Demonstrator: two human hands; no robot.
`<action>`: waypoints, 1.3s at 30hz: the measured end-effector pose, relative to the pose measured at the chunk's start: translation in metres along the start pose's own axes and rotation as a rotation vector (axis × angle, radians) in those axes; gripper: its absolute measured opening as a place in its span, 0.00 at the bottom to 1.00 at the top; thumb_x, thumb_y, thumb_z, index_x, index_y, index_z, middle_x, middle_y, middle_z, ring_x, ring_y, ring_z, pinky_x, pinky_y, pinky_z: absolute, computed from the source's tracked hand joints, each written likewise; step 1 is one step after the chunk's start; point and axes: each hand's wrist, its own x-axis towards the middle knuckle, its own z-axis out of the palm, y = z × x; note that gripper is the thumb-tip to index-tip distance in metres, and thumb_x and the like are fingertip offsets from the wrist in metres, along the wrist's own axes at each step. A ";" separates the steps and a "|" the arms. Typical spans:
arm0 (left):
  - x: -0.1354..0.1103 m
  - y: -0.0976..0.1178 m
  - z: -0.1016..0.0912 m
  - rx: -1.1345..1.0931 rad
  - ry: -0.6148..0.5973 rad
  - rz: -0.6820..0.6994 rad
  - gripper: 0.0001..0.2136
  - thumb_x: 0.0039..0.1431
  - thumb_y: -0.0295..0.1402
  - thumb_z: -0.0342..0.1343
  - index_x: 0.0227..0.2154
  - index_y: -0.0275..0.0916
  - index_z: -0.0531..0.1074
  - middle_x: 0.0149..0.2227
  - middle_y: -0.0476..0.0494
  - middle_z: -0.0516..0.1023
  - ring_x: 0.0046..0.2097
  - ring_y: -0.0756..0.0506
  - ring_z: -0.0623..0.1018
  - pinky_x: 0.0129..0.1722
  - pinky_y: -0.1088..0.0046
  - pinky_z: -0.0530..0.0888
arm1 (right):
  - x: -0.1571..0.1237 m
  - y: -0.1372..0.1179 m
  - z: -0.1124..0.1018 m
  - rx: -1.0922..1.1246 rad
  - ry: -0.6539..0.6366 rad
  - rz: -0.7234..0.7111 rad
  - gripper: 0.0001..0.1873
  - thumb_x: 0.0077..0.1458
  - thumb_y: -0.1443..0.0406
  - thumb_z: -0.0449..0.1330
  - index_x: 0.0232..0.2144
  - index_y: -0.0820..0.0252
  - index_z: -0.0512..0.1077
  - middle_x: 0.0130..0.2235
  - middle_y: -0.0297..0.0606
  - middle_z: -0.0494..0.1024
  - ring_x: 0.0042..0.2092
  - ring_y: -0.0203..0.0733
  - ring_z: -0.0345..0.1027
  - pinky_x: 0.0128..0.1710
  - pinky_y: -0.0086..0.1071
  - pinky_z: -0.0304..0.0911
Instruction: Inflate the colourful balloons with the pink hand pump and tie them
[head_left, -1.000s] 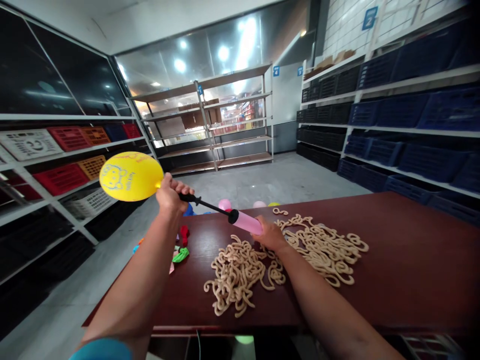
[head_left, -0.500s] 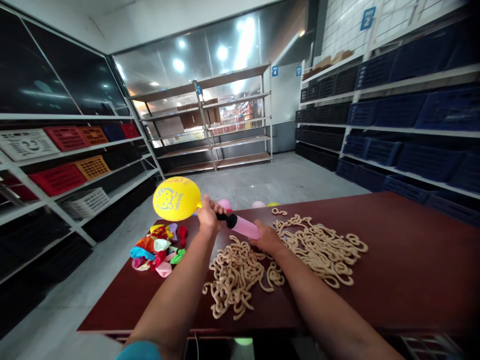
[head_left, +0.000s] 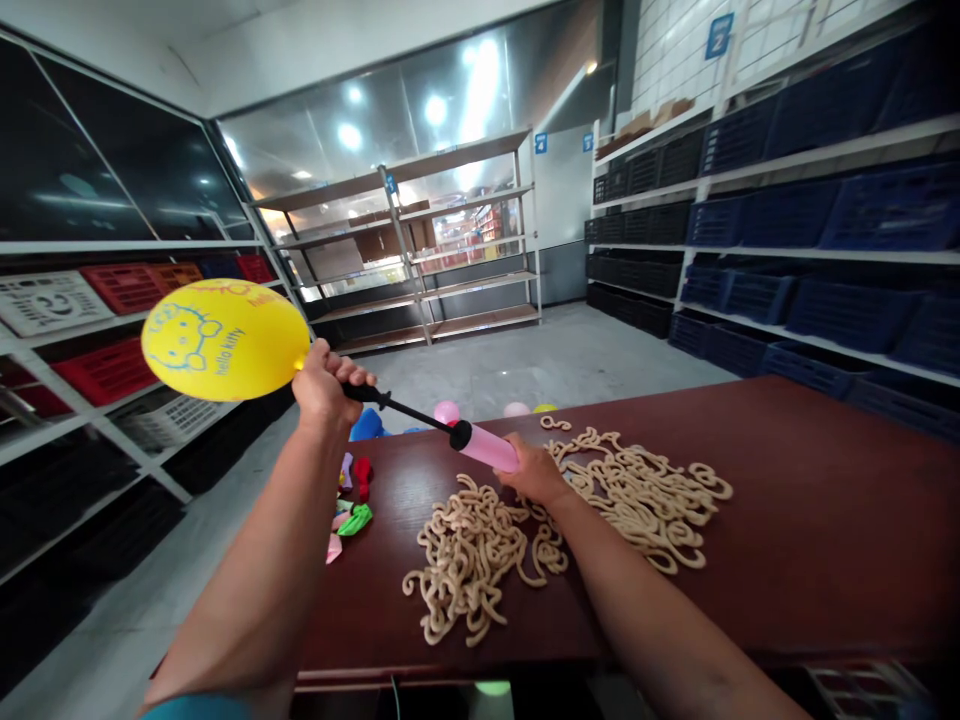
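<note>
A pink hand pump [head_left: 489,447] with a black rod spans the space between my hands above the table. My left hand [head_left: 324,385] is closed around the pump's black handle end and the neck of a yellow inflated balloon [head_left: 225,340] with a cartoon cat printed on it. Farther right, my right hand [head_left: 531,470] wraps round the pink barrel, hiding its far end. The black rod is drawn well out of the barrel. Partly behind my left forearm lie several deflated balloons [head_left: 354,519] in mixed colours.
Two heaps of curled beige strands, a near pile [head_left: 469,560] and a wider one [head_left: 645,500], lie on the dark red table [head_left: 810,500]. Inflated balloons [head_left: 446,412] show beyond its far edge. Shelves with crates [head_left: 855,310] line both sides; a rack [head_left: 472,280] stands at the back.
My left hand has moved left and up with the balloon, pulling the pump's rod out of the barrel. The balloon looks larger. My right hand has hardly moved.
</note>
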 end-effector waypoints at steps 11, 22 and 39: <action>-0.034 -0.103 -0.013 -0.031 0.058 -0.145 0.20 0.52 0.43 0.51 0.17 0.40 0.47 0.12 0.57 0.49 0.13 0.53 0.57 0.16 0.74 0.62 | -0.004 0.002 0.002 -0.017 -0.071 -0.038 0.15 0.42 0.61 0.60 0.34 0.59 0.65 0.31 0.37 0.74 0.32 0.40 0.68 0.28 0.29 0.56; -0.023 -0.053 -0.006 -0.019 -0.013 -0.097 0.20 0.52 0.40 0.51 0.16 0.41 0.45 0.12 0.57 0.48 0.13 0.53 0.57 0.16 0.73 0.63 | -0.006 -0.005 -0.006 0.038 -0.031 -0.020 0.19 0.43 0.59 0.61 0.39 0.57 0.65 0.35 0.37 0.75 0.36 0.41 0.69 0.33 0.30 0.58; -0.044 -0.107 -0.004 -0.031 0.033 -0.136 0.22 0.51 0.44 0.52 0.17 0.41 0.45 0.12 0.58 0.48 0.13 0.54 0.57 0.17 0.74 0.62 | -0.008 -0.003 -0.003 0.035 -0.062 0.001 0.17 0.41 0.60 0.62 0.36 0.59 0.66 0.32 0.38 0.75 0.32 0.40 0.68 0.29 0.29 0.57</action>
